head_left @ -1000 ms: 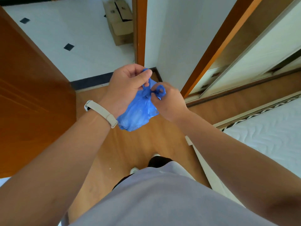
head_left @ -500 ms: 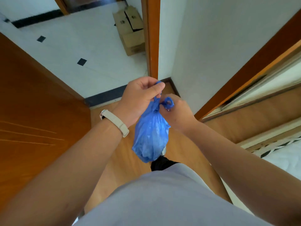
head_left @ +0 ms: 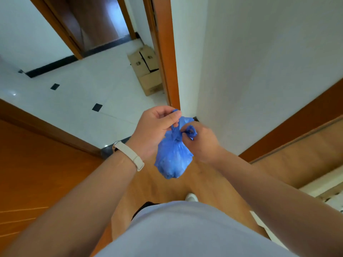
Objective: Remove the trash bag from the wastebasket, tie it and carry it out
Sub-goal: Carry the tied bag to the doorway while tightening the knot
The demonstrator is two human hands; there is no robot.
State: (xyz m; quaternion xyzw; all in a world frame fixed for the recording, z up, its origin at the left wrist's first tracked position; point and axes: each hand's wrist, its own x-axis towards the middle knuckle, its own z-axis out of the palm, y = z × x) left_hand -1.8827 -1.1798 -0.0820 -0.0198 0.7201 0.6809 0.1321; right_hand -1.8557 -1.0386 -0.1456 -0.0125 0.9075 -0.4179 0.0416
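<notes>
A small blue trash bag [head_left: 172,158] hangs in front of me at waist height, its neck twisted into a knot. My left hand [head_left: 152,129], with a pale wristband, pinches one blue end at the top of the bag. My right hand [head_left: 201,140] pinches the other end, which sticks out as a small loop to the right of the knot. The wastebasket is not in view.
I stand on a wooden floor at a doorway. An open brown door [head_left: 37,164] is on my left and an orange door frame [head_left: 167,58] with a white wall on my right. A cardboard box [head_left: 146,71] sits on the white tiled floor beyond.
The view has tilted up and moved closer to the doorway. The bag now hangs straight down below the knot, with both hands still on its ends.
</notes>
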